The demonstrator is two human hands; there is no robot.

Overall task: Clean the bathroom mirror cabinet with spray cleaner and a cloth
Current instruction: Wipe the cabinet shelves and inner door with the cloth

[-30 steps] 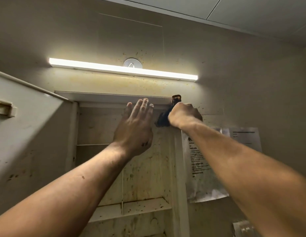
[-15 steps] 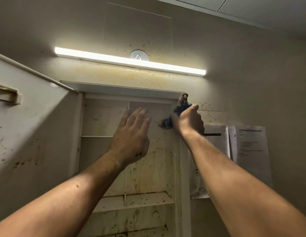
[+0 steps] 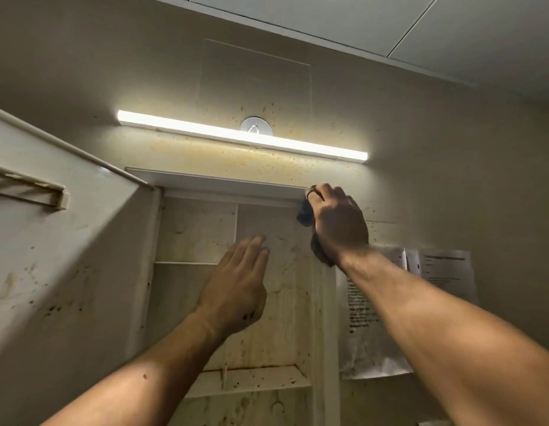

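**Cloth pressed to the cabinet's top right corner**

The left hand (image 3: 236, 284) is flat, fingers straight and together, holding nothing. It is raised before the back panel of the open cabinet (image 3: 221, 183); contact cannot be told. The right hand (image 3: 337, 222) curls round a dark cloth (image 3: 304, 213), pressing it to the cabinet's upper right corner. The stained door (image 3: 67, 241) stands open at left. Papers (image 3: 445, 272) hang on the wall beside the right edge, with a lit light bar (image 3: 242, 135) above.
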